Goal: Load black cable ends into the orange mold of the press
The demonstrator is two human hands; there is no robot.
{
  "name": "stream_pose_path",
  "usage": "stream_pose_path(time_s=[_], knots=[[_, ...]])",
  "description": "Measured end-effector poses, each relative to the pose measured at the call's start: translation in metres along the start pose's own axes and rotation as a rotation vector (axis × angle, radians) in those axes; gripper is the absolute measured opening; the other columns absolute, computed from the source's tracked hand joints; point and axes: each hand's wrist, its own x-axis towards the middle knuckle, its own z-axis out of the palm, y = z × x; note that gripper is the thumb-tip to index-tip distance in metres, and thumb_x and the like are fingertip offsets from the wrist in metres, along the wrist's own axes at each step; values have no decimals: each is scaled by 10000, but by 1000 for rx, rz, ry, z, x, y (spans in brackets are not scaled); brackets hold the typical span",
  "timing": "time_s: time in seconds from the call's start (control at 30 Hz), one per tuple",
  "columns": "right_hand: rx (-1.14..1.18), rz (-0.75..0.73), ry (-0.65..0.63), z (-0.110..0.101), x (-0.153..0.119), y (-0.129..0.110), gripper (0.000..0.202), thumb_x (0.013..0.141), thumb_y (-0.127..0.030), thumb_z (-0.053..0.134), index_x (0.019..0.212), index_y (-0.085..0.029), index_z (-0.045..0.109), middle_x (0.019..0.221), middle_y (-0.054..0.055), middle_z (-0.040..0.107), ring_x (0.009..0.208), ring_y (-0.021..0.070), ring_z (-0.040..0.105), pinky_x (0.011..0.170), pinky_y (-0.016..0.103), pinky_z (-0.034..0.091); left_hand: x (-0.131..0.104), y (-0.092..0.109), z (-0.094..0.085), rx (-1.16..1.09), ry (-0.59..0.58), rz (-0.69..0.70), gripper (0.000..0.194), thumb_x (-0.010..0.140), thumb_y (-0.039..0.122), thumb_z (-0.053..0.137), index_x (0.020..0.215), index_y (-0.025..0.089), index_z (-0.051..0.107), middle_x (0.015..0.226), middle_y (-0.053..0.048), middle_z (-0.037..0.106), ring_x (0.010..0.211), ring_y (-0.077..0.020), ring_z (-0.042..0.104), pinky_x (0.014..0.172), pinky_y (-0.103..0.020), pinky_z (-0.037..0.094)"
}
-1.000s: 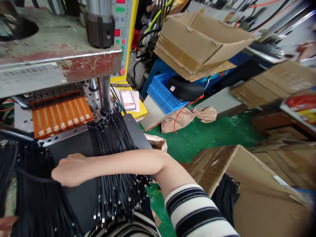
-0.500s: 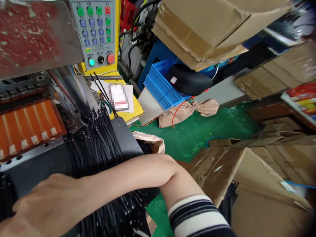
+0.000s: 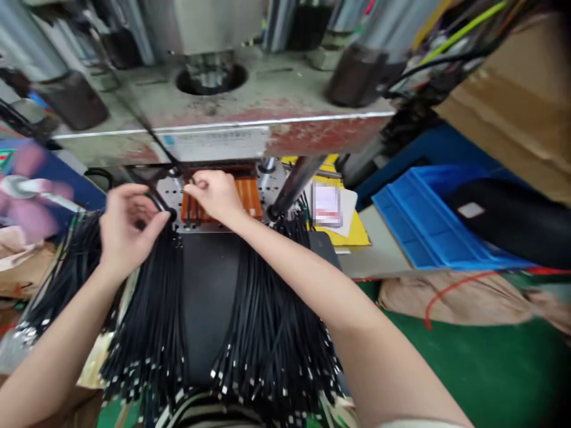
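From where I stand, the press's scarred beam (image 3: 352, 134) spans above the orange plate (image 3: 250, 199), leaving a low gap to reach through. In front of that plate, a strip of black bench (image 3: 209, 303) shows, edged by a right cable bundle (image 3: 276, 321) and a left cable bundle (image 3: 156, 312), both fanning towards the near edge. Just left of the plate is the left hand (image 3: 127, 226), fingers curled, thumb apart; I can't tell whether it holds anything. Over the plate's left part, the right hand (image 3: 216, 193) pinches a blurred black cable (image 3: 161, 145).
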Motion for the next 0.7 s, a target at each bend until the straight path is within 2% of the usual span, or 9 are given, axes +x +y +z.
stream_pose_path(time_s=[0.07, 0.13, 0.2, 0.27, 0.37, 0.43, 0.53, 0.63, 0.7], knots=[[-8, 88, 53, 7, 15, 6, 249, 926, -320, 646, 757, -136, 656, 702, 9, 659, 691, 149, 597, 684, 232, 391, -2, -15, 6, 43, -64, 53, 256, 862, 303, 666, 1067, 163, 602, 786, 4, 642, 671, -114, 618, 618, -218, 509], [-16, 169, 66, 13, 24, 12, 223, 911, -330, 654, 776, -154, 678, 741, 25, 694, 734, 173, 640, 689, 234, 413, -4, -29, 15, 96, -125, 156, 149, 897, 279, 617, 976, 159, 655, 846, -31, 688, 760, -151, 666, 698, -264, 554], [-43, 212, 59, 18, 28, 18, 200, 910, -331, 653, 808, -165, 696, 775, 33, 717, 783, 192, 672, 689, 234, 426, -5, -38, 26, 101, -158, 305, 176, 934, 279, 580, 1013, 157, 679, 1003, -73, 719, 943, -196, 691, 857, -335, 576], [-68, 220, 27, 21, 32, 23, 196, 920, -332, 647, 837, -163, 703, 783, 34, 727, 780, 194, 685, 667, 232, 429, -3, -46, 36, 68, -193, 454, 219, 975, 271, 534, 1076, 152, 687, 1149, -97, 708, 1113, -214, 662, 995, -385, 545], [-87, 255, -35, 20, 34, 26, 214, 950, -318, 611, 845, -160, 710, 754, 27, 726, 721, 178, 689, 646, 224, 436, 3, -53, 50, 31, -244, 614, 265, 1012, 258, 470, 1097, 149, 697, 1196, -93, 703, 1169, -199, 647, 1058, -396, 522], [-115, 269, -59, 18, 32, 24, 214, 958, -296, 598, 845, -162, 720, 737, 25, 727, 725, 176, 696, 676, 224, 453, 6, -55, 55, 49, -262, 634, 289, 1021, 253, 441, 1120, 146, 692, 1178, -91, 711, 1144, -192, 662, 1050, -390, 532], [-133, 186, -59, 16, 24, 22, 135, 938, -211, 614, 899, -168, 736, 821, 32, 748, 808, 178, 707, 760, 236, 477, 2, -54, 53, 113, -315, 583, 354, 1017, 265, 435, 1304, 136, 596, 1290, -119, 653, 1232, -207, 607, 1067, -399, 516], [-166, 82, -8, 17, 21, 22, 136, 893, -136, 645, 978, -180, 742, 949, 37, 753, 916, 189, 698, 852, 256, 478, -3, -49, 45, 194, -442, 570, 461, 1007, 348, 451, 1422, 154, 495, 1449, -126, 526, 1363, -244, 484, 1147, -478, 418], [-241, 89, -10, 17, 26, 25, 131, 892, -163, 652, 988, -182, 740, 960, 45, 746, 934, 211, 688, 873, 282, 480, 3, -45, 42, 266, -509, 540, 502, 1009, 413, 422, 1443, 166, 475, 1478, -118, 495, 1376, -263, 465, 1164, -535, 365]])
